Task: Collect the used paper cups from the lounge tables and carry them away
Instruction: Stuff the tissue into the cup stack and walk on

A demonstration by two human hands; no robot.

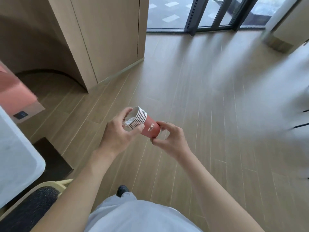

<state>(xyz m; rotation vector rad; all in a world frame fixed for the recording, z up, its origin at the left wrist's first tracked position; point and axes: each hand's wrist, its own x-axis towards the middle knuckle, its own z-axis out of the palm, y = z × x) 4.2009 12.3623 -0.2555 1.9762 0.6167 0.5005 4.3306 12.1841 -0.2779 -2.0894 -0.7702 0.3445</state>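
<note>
1. I see the nested stack of red paper cups (145, 125) held tilted above the wooden plank floor (192, 91).
2. My left hand (119, 133) grips its white rims.
3. My right hand (168, 137) pinches its base.

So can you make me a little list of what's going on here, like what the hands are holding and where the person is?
held thing: stack of red paper cups, nested, lying tilted on its side in the air
inside top cup: something white and crumpled, cannot tell what
left hand: grips the rim end of the stack
right hand: pinches the bottom end
place: over a wooden plank floor
nearby: white table edge at left, glass doors ahead
person: standing, one dark shoe showing
</note>
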